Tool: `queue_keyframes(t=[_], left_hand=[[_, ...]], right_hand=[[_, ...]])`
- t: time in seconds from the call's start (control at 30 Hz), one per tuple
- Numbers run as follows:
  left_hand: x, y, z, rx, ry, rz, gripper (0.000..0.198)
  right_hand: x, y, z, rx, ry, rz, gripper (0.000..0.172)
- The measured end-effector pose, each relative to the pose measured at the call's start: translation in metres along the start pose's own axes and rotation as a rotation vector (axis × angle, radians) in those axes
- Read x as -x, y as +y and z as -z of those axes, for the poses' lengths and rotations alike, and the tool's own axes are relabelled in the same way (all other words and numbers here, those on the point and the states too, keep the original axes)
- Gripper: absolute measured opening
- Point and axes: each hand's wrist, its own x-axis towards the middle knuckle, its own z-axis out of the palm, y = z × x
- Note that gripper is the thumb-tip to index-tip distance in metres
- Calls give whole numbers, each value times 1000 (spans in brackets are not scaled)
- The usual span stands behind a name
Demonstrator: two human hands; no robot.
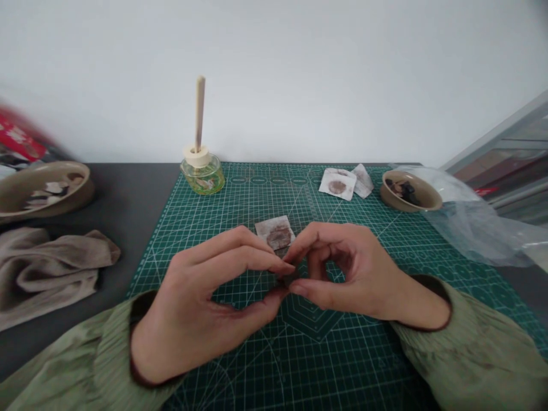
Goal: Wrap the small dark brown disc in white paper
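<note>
Over the middle of the green cutting mat (pixel 248 200), both hands meet at their fingertips. Thumb and fingers of my left hand (pixel 209 291) pinch a small dark brown piece (pixel 287 278). From the other side, my right hand (pixel 351 265) grips the same piece between thumb and forefinger. Most of it is covered by the fingertips, so its kind cannot be made out. Just beyond the fingers lies a white square paper packet (pixel 276 231) with a brown stain.
At the back stand a glass diffuser bottle (pixel 203 174) with a wooden stick and stained white packets (pixel 338 184). A tan bowl (pixel 428 197) of dark pieces sits by clear plastic (pixel 475 228) at right. Left are a larger bowl (pixel 81 197) and a brown cloth (pixel 51 268).
</note>
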Motion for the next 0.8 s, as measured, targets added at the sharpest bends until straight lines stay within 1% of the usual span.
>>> queue_keyframes(t=[0.07,0.17,0.3,0.4,0.63,0.8], left_hand=[[1,-1,0,-28,1,-8,21],[2,-1,-2,-49,12,19,22],[3,-2,-3,-60,47,42,20],[4,-2,-3,-65,43,39,20],[4,-1,1,-75,26,17,21],[3,-1,1,-77,29,17,20]], right_hand=[[0,-3,0,-6,-11,-40,44],[0,-5,0,12,-33,-63,43],[1,-3,2,60,-46,-36,42],[0,-2,2,43,-52,2,44],[0,-3,1,-26,-18,-38,41],[1,-1,1,-6,-33,-18,46]])
